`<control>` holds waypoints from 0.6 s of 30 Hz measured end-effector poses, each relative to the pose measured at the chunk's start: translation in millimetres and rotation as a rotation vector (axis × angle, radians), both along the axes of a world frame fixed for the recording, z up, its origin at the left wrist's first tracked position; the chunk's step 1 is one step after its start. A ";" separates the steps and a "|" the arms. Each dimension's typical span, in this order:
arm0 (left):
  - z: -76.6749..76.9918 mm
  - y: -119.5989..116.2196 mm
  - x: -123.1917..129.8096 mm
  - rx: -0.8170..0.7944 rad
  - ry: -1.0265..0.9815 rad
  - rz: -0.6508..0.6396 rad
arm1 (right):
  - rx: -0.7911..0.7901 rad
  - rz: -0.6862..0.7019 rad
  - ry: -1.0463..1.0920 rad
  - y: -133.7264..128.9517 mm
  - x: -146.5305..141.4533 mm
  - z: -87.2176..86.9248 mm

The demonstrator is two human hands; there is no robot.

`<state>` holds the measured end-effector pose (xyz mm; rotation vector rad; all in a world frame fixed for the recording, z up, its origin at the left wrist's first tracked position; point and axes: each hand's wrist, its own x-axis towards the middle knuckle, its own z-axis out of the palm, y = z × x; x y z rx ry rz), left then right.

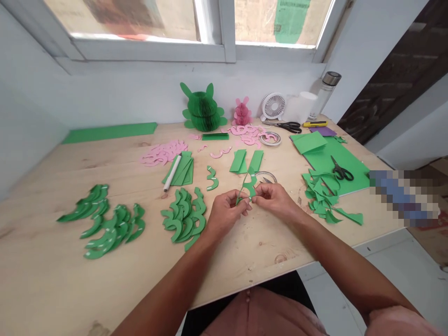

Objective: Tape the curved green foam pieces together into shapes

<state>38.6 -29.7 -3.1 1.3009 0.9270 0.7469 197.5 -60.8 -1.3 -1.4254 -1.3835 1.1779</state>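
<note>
- Green wavy-edged thin paper piece (pixel 249 189): over the pale wooden table (pixel 261 254).
- My left grip (pixel 227 208) and right grip (pixel 272 198) pinch its near end.
- Judged light, flexible, easily creased; best held lightly by broad parts, sparing narrow necks.

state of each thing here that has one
left hand: pinching green cutout
right hand: pinching the same cutout
bottle: upright, lid on
green figure: upright, fanned out
pink figure: upright, fanned out
fan: upright, spinning unclear
marker: lying on green strips
front scissors: lying on green sheet
rear scissors: lying
yellow cutter: lying
</note>
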 end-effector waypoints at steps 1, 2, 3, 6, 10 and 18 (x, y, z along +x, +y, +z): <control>2.0 -0.1 -0.3 -0.012 -0.003 -0.008 | 0.006 -0.004 -0.002 0.5 0.9 -1.1; 4.3 -0.1 -1.0 -0.026 -0.012 -0.020 | 0.012 -0.015 -0.005 1.0 1.9 -1.9; 6.8 -0.1 -2.0 -0.039 -0.029 -0.039 | 0.018 -0.030 -0.008 1.5 2.8 -2.5; 12.8 0.9 -7.1 -0.092 -0.134 -0.115 | 0.033 -0.077 0.004 2.7 4.8 -2.7; 13.8 3.8 -13.6 -0.230 -0.294 -0.167 | 0.041 -0.107 0.045 2.6 5.3 -0.4; 8.2 5.3 -8.2 -0.304 -0.266 -0.021 | 0.042 -0.041 0.053 0.4 2.9 3.8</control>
